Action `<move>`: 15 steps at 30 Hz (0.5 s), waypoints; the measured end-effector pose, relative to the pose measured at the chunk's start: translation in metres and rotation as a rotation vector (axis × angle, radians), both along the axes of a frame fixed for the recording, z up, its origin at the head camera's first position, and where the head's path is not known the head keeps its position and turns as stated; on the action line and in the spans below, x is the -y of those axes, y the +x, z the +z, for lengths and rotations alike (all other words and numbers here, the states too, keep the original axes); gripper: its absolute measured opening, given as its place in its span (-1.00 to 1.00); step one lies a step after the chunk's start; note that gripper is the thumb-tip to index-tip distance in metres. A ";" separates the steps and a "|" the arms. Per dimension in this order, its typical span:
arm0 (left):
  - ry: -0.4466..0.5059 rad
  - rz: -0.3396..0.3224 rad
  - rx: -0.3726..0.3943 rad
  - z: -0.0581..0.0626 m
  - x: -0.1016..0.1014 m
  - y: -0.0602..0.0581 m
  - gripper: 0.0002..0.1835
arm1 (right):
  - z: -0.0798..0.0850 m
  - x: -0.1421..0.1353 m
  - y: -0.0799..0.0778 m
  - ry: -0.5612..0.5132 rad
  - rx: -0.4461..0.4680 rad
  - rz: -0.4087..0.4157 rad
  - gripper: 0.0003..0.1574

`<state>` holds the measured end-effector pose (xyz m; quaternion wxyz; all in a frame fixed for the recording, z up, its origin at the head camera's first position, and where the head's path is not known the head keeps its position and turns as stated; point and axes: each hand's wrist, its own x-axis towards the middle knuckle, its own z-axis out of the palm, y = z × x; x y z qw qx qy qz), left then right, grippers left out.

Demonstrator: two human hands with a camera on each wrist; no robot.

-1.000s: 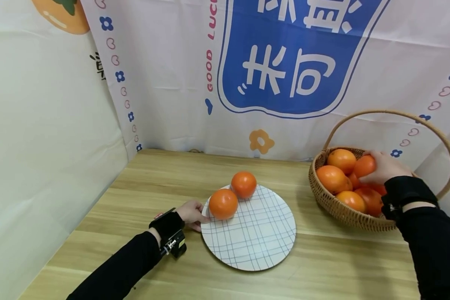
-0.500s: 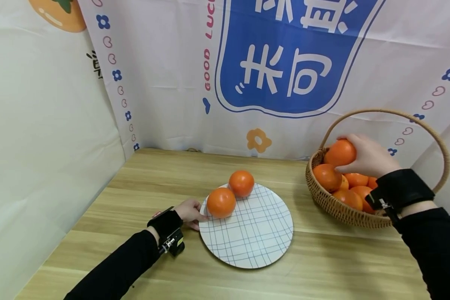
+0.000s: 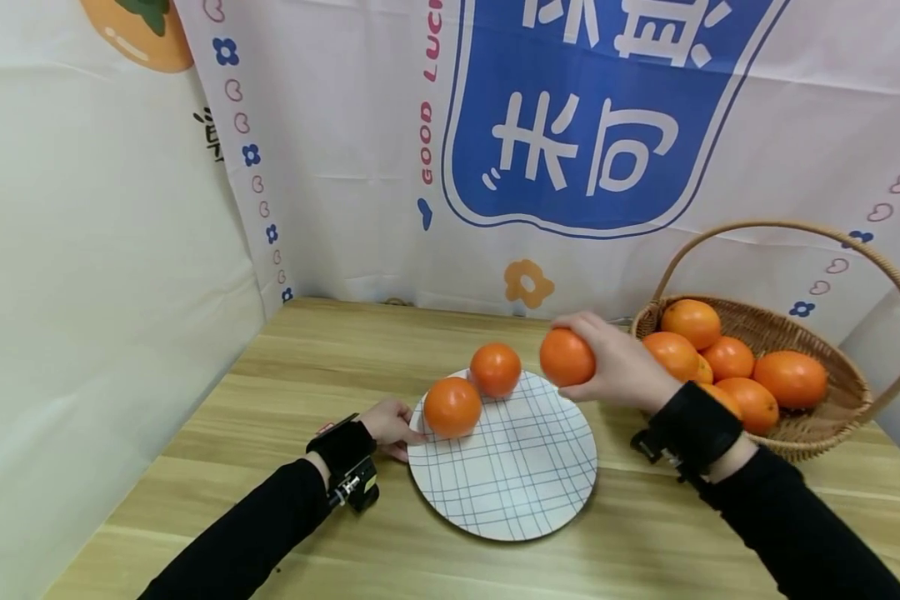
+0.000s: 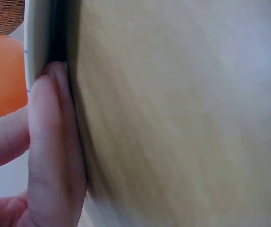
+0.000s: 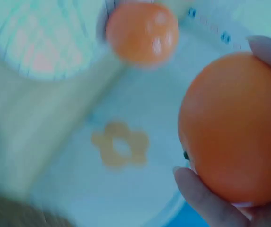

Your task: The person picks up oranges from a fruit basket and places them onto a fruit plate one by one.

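You hold one orange (image 3: 567, 357) up by the plate (image 3: 525, 471).
Your right grip (image 3: 624, 362) pinches it between fingers and thumb, near the plate's far right edge. Your left grip (image 3: 392, 427) pinches the plate's left edge. Two other oranges (image 3: 452, 407) sit on the plate's far left part. To the right, a basket (image 3: 765, 321) with more oranges (image 3: 791, 379) stands on the counter (image 3: 330, 358).

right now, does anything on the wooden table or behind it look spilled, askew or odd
Nothing looks spilled: two round orange fruits sit on the round white checked plate. Only the white printed cloth behind the table looks odd: its red "GOOD LUCK" lettering runs sideways, as if hung turned.
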<state>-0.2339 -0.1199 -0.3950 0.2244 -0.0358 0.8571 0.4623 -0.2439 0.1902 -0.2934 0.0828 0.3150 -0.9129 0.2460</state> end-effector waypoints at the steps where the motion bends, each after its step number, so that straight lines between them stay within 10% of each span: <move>1: -0.003 0.002 0.000 -0.001 0.000 0.000 -0.84 | -0.007 0.006 0.000 -0.019 0.007 0.023 -0.08; 15: 0.021 -0.001 0.006 -0.002 0.001 -0.001 -0.84 | -0.062 0.080 0.053 -0.123 0.137 0.251 -0.07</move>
